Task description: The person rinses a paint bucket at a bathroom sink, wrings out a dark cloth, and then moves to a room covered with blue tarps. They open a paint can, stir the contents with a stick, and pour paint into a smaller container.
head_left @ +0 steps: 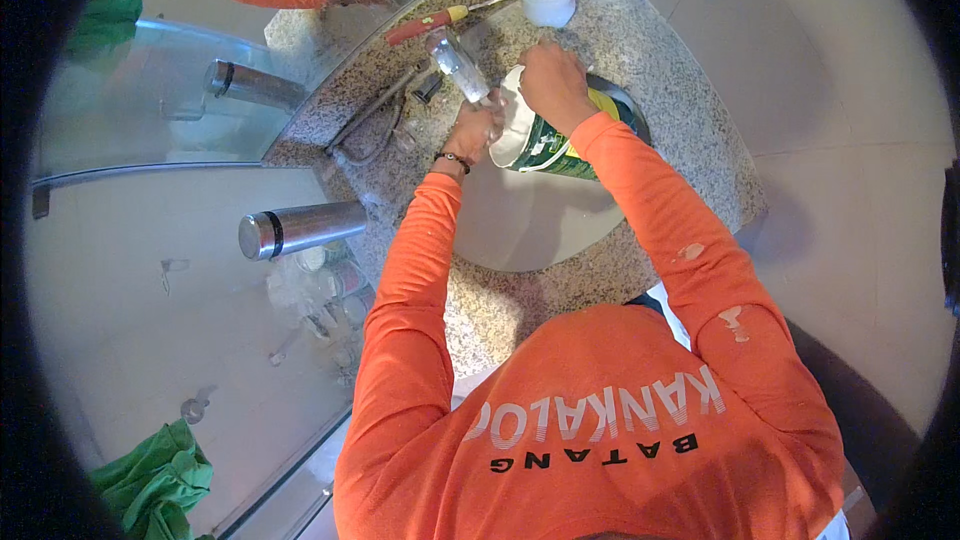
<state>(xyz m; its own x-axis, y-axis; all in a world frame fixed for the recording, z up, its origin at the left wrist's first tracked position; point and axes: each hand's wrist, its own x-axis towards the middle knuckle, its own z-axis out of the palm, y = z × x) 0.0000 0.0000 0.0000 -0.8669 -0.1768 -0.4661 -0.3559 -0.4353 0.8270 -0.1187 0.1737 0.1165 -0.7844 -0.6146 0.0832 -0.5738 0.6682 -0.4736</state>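
Bucket (pixel 572 158) tilted left in sink (pixel 530 225); right hand (pixel 553 80) at far rim, left hand (pixel 473 130) by faucet (pixel 456 62) (both grips' openness, hold unclear).

Upside down on orange shirt (pixel 590 350): large white capitals (pixel 602 410), smaller black capitals (pixel 592 455). Green bucket (pixel 548 150): print unreadable.

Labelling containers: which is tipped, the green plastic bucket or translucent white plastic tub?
The green plastic bucket, mouth leftward, right hand over it; the translucent white tub stands upright on the speckled stone counter.
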